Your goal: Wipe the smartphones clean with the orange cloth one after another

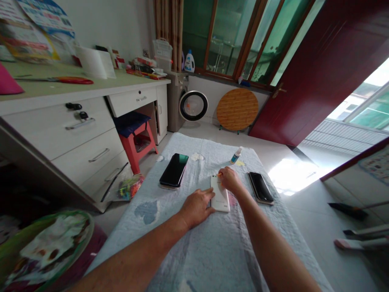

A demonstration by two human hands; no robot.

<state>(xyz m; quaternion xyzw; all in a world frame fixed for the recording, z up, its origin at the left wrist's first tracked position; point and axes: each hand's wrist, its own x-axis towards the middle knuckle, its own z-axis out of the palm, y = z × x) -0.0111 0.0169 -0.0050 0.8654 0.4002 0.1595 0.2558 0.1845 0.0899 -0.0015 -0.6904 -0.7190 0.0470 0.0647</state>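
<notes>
On the cloth-covered table [206,251] lies a white phone [220,199], back up, its near-left edge apparently steadied by the left hand [197,207], fingers loosely spread, while the right hand [230,179], seemingly pinching a small orange piece [219,175], works its far end, calling for even pressure.

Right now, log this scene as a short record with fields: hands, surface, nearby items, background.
Left hand: the left hand touches the left edge of a white phone
Right hand: the right hand pinches a small orange item at the phone's top end; too small to identify
Surface: light-blue patterned cloth
Left of hands: dark-screened phone, lying flat
Right of hands: black phone, lying flat
Beyond right hand: small upright bottle
Background: washing machine, door open; round wooden board by the wall
</notes>
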